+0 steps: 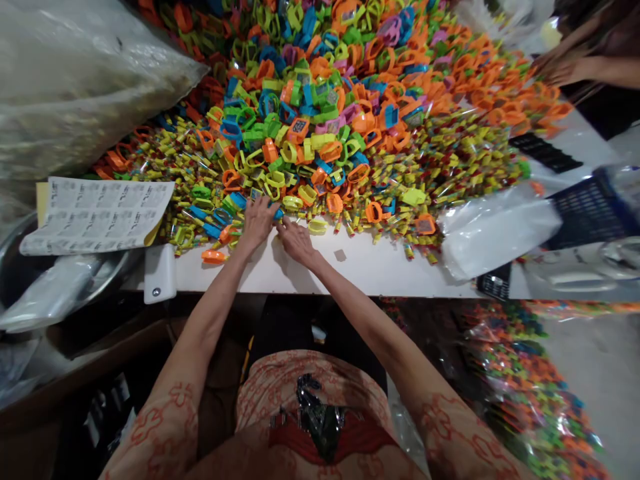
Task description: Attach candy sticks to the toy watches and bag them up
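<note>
Working remotely, I had L hand [259, 219] and R hand [297, 241] close together at a blue plastic pc. [278, 214], which was betw. their fingertips at the front edge of the multicolored pile [299, 131] on the white tbl. [370, 270]; I couldn't tell whether either hand's fingers were clamped on it.

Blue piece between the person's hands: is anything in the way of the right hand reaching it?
Nothing visible is: the right hand is right at the blue piece, with the left hand on its other side. The colourful heap lies mostly beyond them.
</note>
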`<state>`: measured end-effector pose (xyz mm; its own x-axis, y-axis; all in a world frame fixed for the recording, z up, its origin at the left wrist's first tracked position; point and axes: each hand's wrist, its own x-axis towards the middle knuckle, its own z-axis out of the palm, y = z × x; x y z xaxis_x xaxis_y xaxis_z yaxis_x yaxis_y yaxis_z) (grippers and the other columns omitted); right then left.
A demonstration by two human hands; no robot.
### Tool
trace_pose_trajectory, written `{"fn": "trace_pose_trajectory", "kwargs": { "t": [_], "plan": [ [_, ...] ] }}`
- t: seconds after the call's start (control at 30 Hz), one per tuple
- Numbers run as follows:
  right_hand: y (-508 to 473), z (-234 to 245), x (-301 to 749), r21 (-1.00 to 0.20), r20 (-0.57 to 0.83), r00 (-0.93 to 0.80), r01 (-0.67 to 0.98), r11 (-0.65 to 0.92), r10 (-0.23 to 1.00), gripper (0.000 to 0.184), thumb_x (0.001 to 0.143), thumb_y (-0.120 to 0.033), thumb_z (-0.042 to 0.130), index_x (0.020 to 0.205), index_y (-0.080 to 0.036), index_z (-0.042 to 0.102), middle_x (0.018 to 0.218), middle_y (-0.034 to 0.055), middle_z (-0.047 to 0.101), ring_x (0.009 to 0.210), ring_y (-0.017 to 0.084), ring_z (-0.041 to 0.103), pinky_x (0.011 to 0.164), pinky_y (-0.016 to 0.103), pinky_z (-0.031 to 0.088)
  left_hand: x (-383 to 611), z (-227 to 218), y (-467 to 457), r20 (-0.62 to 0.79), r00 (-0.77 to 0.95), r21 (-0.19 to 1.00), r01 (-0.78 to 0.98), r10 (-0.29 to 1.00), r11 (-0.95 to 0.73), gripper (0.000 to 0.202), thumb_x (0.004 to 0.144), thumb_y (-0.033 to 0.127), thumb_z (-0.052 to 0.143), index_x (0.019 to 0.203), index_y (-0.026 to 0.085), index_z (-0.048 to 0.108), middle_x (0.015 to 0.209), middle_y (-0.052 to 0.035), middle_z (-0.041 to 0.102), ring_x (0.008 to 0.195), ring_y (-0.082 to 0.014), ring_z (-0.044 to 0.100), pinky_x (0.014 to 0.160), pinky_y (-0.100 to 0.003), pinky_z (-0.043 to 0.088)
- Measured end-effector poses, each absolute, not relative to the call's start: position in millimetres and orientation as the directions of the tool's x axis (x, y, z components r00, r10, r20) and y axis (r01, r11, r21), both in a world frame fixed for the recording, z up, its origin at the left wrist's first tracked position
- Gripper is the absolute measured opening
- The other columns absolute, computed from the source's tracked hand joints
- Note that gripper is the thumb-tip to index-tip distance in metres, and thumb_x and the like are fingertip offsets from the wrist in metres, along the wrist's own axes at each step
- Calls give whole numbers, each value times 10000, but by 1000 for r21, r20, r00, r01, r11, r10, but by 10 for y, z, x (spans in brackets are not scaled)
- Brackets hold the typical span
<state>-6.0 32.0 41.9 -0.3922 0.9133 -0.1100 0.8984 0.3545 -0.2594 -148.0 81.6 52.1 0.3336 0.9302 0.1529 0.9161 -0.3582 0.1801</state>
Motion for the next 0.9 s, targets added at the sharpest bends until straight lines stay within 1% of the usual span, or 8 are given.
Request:
{"fn": "trace_pose_trajectory", "kwargs": {
  "t": [0.17, 0.27, 0.33, 0.4, 0.47, 0.67, 0.8, 0.9],
  "plan": [
    [264, 289, 359, -562, 23, -177, 812, 160, 984, 226, 954, -140, 439, 1105, -173, 604, 1187, 144, 657, 1018, 249, 638, 824, 355, 495, -1440, 387, 943, 235, 299, 299, 884, 925, -361, 167, 854, 129, 560, 963, 195, 667, 1197, -149, 663, 1225, -327, 558, 1076, -466, 379],
    [241, 286, 614, -845, 85, 48, 532, 46, 995, 68, 922, -242, 506, 972, -214, 542, 983, 68, 661, 846, 202, 651, 761, 331, 509, -1441, 392, 828, 283, 222, 482, 808, 933, -338, 113, 771, 117, 611, 806, 218, 574, 1053, -93, 689, 1078, -270, 616, 975, -401, 441],
    [208, 351, 701, -964, 16, 93, 265, -10, 996, 113, 910, -335, 541, 903, -234, 491, 848, 12, 626, 698, 168, 631, 656, 297, 498, -1368, 415, 681, 262, 95, 630, 737, 960, -245, 142, 748, 136, 620, 745, 226, 509, 949, -55, 687, 945, -228, 634, 852, -349, 464],
    [142, 447, 711, -995, -60, 27, 80, -62, 998, 209, 907, -422, 566, 863, -236, 480, 744, -21, 588, 588, 143, 586, 577, 272, 465, -1248, 445, 501, 168, -20, 747, 655, 986, -113, 158, 736, 168, 630, 713, 225, 484, 834, -19, 663, 796, -188, 613, 739, -311, 445],
    [38, 536, 665, -996, -55, -58, 72, -51, 997, 258, 910, -473, 582, 868, -226, 524, 700, -29, 572, 555, 132, 546, 559, 266, 445, -1119, 473, 316, 44, -61, 808, 589, 997, 0, 158, 706, 189, 649, 687, 219, 495, 697, 25, 602, 648, -152, 542, 654, -291, 398],
    [-358, 535, 566, -812, 119, -164, 552, 191, 979, 171, 925, -351, 595, 950, -190, 648, 912, 57, 666, 833, 186, 619, 755, 307, 453, -915, 483, -107, -207, -20, 964, 165, 978, 208, 232, 519, 246, 742, 627, 184, 547, 591, 65, 542, 607, -102, 484, 610, -243, 374],
    [-499, 411, 652, -811, 14, -123, 579, 83, 992, 167, 927, -341, 584, 936, -185, 642, 814, 35, 651, 794, 189, 620, 737, 309, 451, -899, 445, -265, -463, 86, 849, -243, 882, 469, 346, 448, 302, 779, 723, 161, 623, 663, 30, 626, 624, -110, 563, 653, -256, 482],
    [-529, 388, 704, -934, -139, -139, 348, -83, 980, 301, 885, -493, 642, 908, -193, 637, 685, -18, 590, 629, 155, 571, 615, 282, 456, -911, 448, -325, -438, 46, 854, -291, 898, 432, 243, 510, 298, 703, 690, 168, 605, 618, 21, 605, 573, -104, 551, 592, -236, 470]
  ]
}}
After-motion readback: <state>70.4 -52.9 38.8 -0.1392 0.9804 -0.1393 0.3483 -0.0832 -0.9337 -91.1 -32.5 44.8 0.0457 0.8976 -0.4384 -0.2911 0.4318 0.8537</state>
